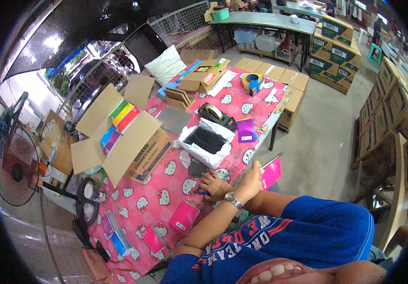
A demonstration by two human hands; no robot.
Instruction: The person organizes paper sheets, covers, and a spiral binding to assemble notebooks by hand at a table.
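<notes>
My forearms cross over the table's near edge. My left hand (251, 181), with a metal watch on the wrist, reaches to the right and is closed on a pink spiral notebook (271, 173) held beyond the edge. To the left, my right hand (215, 186) rests on the pink patterned tablecloth, fingers stretched out. By its thumb is a small dark blue object (202, 192), too small to name. Just past the fingers is a dark flat piece (198, 168). A white-lined box (188, 148) of black spiral binding coils (207, 139) stands beyond. Pink notebooks (184, 217) (154, 238) lie nearer me.
An open carton (149, 154) of colourful notebooks stands left, near a mug (94, 193) and a fan (16, 156). Striped-edge notebooks (119, 242) lie front left. A tape dispenser (218, 117), purple notebook (246, 131) and tape roll (252, 82) sit farther back. Stacked cartons (388, 104) line the right.
</notes>
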